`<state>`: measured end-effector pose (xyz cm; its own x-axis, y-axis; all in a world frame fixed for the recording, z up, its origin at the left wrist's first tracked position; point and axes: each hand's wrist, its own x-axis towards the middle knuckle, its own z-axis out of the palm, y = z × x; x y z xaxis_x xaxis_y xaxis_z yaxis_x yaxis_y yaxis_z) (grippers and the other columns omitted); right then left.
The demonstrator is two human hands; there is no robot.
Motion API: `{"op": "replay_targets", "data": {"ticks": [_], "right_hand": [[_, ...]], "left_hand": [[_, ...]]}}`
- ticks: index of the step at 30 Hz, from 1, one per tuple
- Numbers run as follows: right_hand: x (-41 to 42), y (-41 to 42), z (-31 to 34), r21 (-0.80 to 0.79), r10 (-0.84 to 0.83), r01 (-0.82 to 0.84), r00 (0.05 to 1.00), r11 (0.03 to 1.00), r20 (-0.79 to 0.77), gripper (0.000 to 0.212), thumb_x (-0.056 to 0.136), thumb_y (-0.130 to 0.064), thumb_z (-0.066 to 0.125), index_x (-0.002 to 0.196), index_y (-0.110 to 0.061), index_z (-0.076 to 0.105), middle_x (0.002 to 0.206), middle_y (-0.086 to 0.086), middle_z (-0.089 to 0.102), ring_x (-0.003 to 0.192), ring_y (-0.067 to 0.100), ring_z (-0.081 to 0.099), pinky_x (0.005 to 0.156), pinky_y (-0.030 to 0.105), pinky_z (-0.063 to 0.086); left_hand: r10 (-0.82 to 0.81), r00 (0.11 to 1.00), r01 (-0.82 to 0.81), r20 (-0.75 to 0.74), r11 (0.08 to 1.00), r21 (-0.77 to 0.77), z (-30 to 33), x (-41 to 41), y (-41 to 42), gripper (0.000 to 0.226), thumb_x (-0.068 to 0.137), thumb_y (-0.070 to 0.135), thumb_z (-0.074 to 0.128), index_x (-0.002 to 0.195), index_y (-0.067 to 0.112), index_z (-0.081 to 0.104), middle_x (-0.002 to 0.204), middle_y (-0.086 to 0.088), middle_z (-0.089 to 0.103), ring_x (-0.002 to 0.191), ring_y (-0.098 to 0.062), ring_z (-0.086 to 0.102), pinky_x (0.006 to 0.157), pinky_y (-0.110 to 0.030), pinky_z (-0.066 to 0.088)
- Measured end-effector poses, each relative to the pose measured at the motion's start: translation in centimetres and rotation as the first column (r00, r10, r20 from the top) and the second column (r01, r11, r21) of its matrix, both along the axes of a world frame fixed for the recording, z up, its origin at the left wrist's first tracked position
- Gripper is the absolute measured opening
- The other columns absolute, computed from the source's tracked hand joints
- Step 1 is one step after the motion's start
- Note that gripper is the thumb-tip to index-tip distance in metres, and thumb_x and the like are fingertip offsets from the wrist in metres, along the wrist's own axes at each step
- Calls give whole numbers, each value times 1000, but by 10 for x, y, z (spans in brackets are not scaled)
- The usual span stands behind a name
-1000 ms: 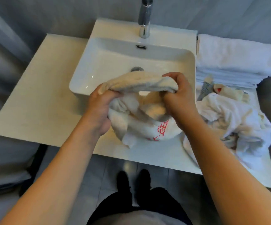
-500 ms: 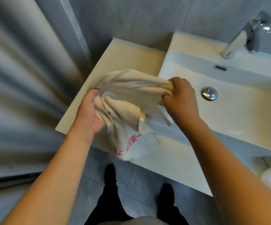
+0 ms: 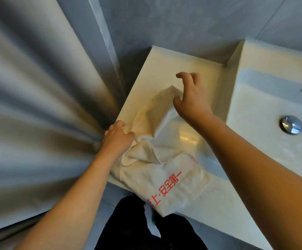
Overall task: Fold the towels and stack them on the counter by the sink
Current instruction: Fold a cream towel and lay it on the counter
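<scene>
On the worktop (image 3: 197,69) left of the sink (image 3: 265,105), a cream towel (image 3: 164,170) with red lettering lies crumpled, overhanging the front edge. Left hand (image 3: 118,138) pinches its near edge; right hand (image 3: 191,100) hovers spread, holding nothing.

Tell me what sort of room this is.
Most likely a bathroom: a white basin with a chrome drain plug, a counter beside it, and grey tiled walls.

one towel (image 3: 166,170), one counter (image 3: 188,69), one sink (image 3: 265,112), one drain plug (image 3: 290,124), two hands.
</scene>
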<state>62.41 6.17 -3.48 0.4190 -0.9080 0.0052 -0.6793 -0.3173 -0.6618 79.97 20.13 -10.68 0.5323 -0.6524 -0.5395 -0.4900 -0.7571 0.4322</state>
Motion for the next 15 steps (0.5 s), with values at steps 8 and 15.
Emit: {"op": "replay_targets", "data": {"ticks": [8,15], "right_hand": [[-6,-2,-98,572,-678,651,705,500,-210,66,86,-5,46,148,-11,24,150,13,24,132,34,37,111,41,35],[7,-23,-125,328,-489,573,816,751,-308,24,84,-29,55,106,-23,65,122,7,52,112,32,50,99,46,44]], "left_hand": [[-269,956,264,115,963,58,-34,19,-107,56,93,53,51,129,11,46,128,-11,53,117,-35,53,90,-43,48],[108,970,-180,-217,921,-346,-56,51,-143,8,97,16,47,97,11,53,92,-3,55,89,-26,55,65,-32,42]]}}
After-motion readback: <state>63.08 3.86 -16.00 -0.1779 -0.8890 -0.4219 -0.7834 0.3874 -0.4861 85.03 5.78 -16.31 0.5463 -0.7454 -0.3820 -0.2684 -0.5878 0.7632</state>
